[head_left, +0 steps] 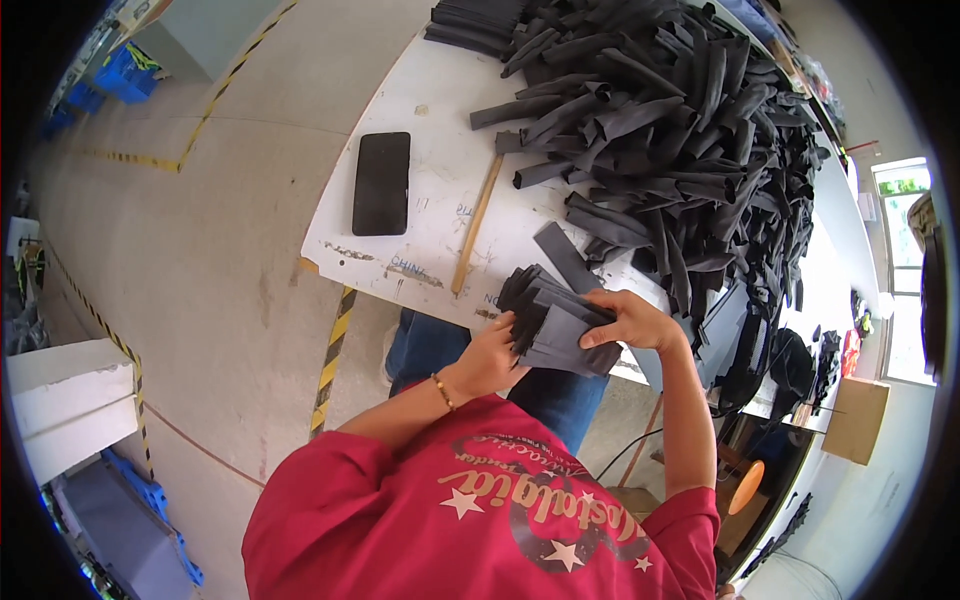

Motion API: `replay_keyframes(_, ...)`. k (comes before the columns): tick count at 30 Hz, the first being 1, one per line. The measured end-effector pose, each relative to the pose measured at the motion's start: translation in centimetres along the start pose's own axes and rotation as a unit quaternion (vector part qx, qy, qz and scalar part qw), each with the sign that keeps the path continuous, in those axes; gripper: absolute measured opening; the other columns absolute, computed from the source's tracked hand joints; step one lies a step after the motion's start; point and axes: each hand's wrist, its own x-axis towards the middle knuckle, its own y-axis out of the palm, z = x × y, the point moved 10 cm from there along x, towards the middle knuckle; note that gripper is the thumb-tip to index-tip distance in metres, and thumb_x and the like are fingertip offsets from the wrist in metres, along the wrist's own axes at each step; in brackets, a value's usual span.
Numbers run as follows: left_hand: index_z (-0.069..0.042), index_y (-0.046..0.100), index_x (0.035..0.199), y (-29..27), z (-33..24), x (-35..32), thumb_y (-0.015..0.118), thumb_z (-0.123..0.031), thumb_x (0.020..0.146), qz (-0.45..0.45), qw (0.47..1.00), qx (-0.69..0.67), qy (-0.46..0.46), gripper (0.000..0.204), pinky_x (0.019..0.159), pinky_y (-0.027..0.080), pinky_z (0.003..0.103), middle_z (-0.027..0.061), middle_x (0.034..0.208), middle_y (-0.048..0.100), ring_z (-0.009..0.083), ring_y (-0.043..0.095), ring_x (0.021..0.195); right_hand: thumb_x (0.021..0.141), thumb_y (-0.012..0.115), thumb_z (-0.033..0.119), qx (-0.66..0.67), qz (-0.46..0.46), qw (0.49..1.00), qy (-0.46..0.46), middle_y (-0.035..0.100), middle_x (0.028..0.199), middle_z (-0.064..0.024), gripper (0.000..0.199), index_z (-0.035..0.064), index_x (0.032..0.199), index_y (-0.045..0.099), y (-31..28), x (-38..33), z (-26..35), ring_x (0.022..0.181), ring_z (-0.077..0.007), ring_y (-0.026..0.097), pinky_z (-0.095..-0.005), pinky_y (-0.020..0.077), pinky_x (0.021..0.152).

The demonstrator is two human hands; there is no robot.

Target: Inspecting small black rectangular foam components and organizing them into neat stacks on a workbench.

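Observation:
A stack of folded black fabric pieces [560, 330] is held between my two hands, just over the near edge of the white table [430, 120]. My left hand [490, 355] has its fingers curled round the stack's left side. On its right side my right hand [632, 322] grips with the thumb lying on the top piece. Behind the stack a flat dark strip [568, 258] slants across the table. A large heap of loose black fabric pieces [690, 140] covers the far and right part of the table, many of them rolled or folded.
Left on the table lies a black phone [381, 185], with a thin wooden stick [478, 225] beside it. Neatly stacked black pieces [470, 25] sit at the far edge. Yellow-and-black tape [332, 360] marks the floor. A cardboard box [856, 420] stands at right.

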Motion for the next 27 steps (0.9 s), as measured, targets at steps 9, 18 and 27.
replay_keyframes(9,0.005,0.048,0.129,-4.9,-4.7,10.6,0.085,-0.039,0.062,0.078,0.976,0.193,0.067,0.089,0.106,0.033,0.045,0.0265,0.127,0.051,0.0407,0.049,0.122,0.077,0.077,0.033,-0.089,-0.011,0.996,-0.013,0.063,0.118,-0.0159,0.065,0.0008,0.129,0.054,0.5,-0.1,1.0,0.108,-0.0239,0.058,-0.0347,0.0437,0.093)
replay_keyframes(18,0.001,0.053,0.097,1.3,0.3,10.2,0.084,-0.044,0.062,0.374,0.892,0.254,-0.007,0.065,0.086,0.040,0.038,0.0143,0.086,0.064,0.0294,0.064,0.085,0.084,0.069,0.032,-0.078,-0.348,0.934,0.005,0.068,0.092,-0.0195,0.040,0.0005,0.108,0.063,-4.3,-2.6,-2.2,0.091,-0.0368,0.065,-0.0406,0.0502,0.080)
replay_keyframes(27,0.000,0.046,0.100,2.9,-0.5,9.1,0.087,-0.038,0.058,0.391,0.889,0.238,-0.014,0.070,0.078,0.046,0.038,0.0148,0.080,0.065,0.0320,0.065,0.083,0.062,0.081,0.023,-0.268,-0.345,0.896,0.082,0.067,0.083,-0.0173,0.042,-0.0006,0.091,0.062,-6.0,1.6,-4.2,0.083,-0.0375,0.064,-0.0424,0.0496,0.070)
